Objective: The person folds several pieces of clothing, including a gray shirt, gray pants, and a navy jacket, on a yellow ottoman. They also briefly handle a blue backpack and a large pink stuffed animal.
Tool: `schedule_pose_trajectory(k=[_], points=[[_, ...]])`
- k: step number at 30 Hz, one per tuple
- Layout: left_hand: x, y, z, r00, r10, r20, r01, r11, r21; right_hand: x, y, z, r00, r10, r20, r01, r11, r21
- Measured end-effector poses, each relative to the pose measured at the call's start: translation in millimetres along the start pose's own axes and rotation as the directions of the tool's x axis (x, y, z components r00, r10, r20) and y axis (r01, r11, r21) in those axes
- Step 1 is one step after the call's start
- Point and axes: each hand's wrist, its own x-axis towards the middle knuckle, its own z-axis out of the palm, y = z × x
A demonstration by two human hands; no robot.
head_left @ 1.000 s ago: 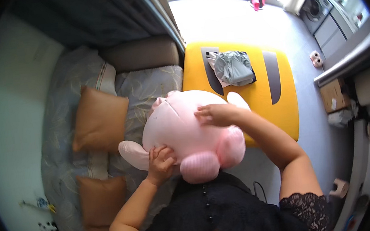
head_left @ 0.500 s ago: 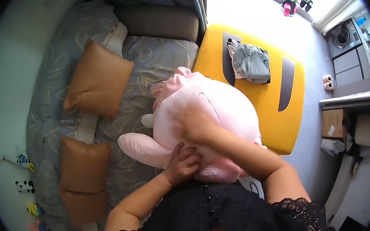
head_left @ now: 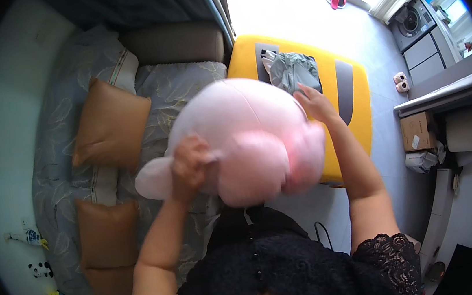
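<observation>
Left hand: fingers curled shut, gripping the near left side of the pink plush toy, just above its ear-like flap.
Right hand: fingers spread and fairly open, pressed flat against the far right side of the plush; thumb side hidden behind it.
Pink plush toy: large, rounded, slightly blurred; held up between both hands in front of the chest, above the edge of the bed and the yellow mat.
Bed: grey leaf-patterned cover, on the left; three tan cushions lying on it, well apart from the plush.
Yellow mat: on the floor beside the bed, a grey bundle of cloth lying on it, beyond the right hand.
Cardboard box: far right, by the wall.
</observation>
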Motion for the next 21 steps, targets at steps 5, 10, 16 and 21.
schedule_pose_trajectory(k=[5, 10, 16, 21], points=[[89.7, -90.3, -0.5, 0.905, -0.361, -0.225, 0.331, 0.929, -0.163, 1.9, 96.3, 12.2, 0.991, -0.129, 0.043, 0.136, 0.932, -0.337], [126.1, -175.7, -8.2, 0.842, -0.523, -0.132, 0.517, 0.852, -0.08, 6.1, -109.3, 37.6, 0.598, -0.319, -0.735, 0.281, 0.942, -0.181], [168.4, -215.0, 46.9, 0.884, -0.464, -0.047, 0.466, 0.884, 0.027, 57.6, 27.2, 139.8, 0.789, -0.117, -0.604, 0.123, 0.992, -0.033], [167.1, -286.7, 33.4, 0.889, -0.409, -0.205, 0.44, 0.887, 0.137, 10.5, 72.2, 187.7, 0.851, 0.459, -0.253, -0.476, 0.879, -0.004]])
